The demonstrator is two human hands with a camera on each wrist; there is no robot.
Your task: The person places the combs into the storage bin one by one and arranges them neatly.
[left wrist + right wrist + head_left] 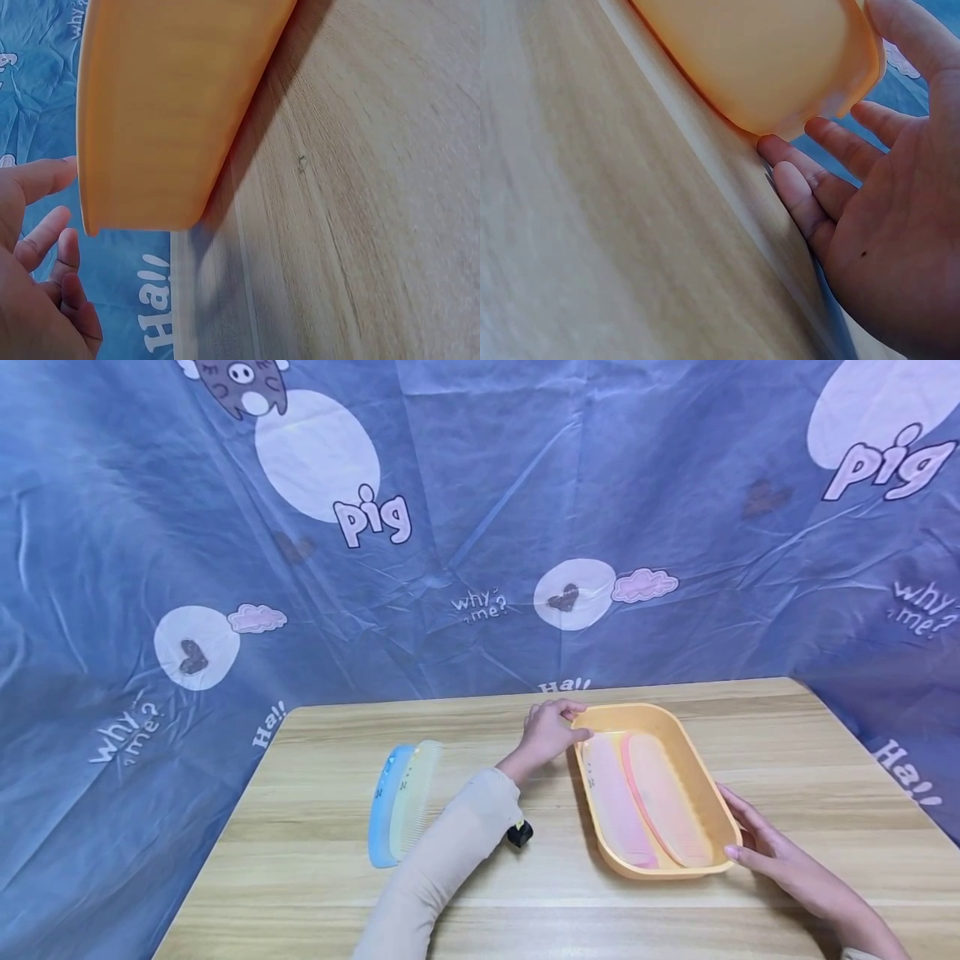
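An orange-yellow plastic tray (702, 766) with a raised rim is at the right of the table, between both hands. My left hand (550, 732) holds the rim at its far left corner, thumb on the inner side. At the near right corner my right hand (776, 852) grips the tray, its thumb over the rim and its other fingers against the outside, as the right wrist view shows. Two combs lie side by side in the tray: a pale pink-lilac comb (613, 797) and a peach comb (667, 797) with a pink spine. I cannot tell whether the tray's base touches the table.
To the left, a blue comb (382, 814) and a pale yellow-green comb (412, 793) lie partly overlapped on the wooden table (300, 827). A small black object (520, 834) shows by the left sleeve (450, 852). A blue printed cloth (465, 510) hangs behind the table.
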